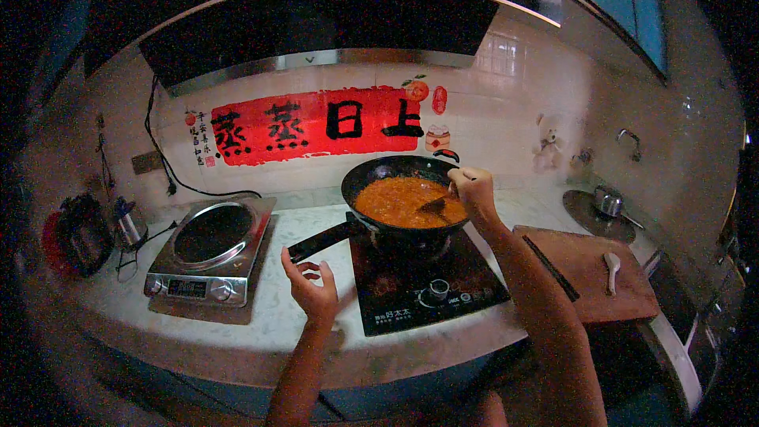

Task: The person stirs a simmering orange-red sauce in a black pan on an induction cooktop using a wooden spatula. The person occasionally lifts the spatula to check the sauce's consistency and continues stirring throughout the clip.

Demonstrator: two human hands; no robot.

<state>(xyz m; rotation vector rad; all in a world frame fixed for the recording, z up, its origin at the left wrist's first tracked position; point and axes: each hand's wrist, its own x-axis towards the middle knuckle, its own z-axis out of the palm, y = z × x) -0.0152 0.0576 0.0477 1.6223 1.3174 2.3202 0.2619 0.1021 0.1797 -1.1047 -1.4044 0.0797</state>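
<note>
A black wok (363,173) with orange-red, chunky food (394,197) in it stands over the black induction cooktop (403,284). My right hand (472,187) is closed around the handle of a dark spatula (433,206) above the wok's right rim. The spatula's blade dips into the food. At the lower left of the wok, my left hand (313,290) is at the end of the long black wok handle (326,239). Its index finger touches the handle's tip, while the other fingers are partly curled below; whether it bears on the handle firmly is unclear.
Left on the marble counter is a second, silver cooker (256,261) with a cord. A wooden board (628,296) at the right bears dark chopsticks (551,268) and a white spoon (612,273). Behind it stands a small metal pot (608,201). A range hood (320,24) hangs above.
</note>
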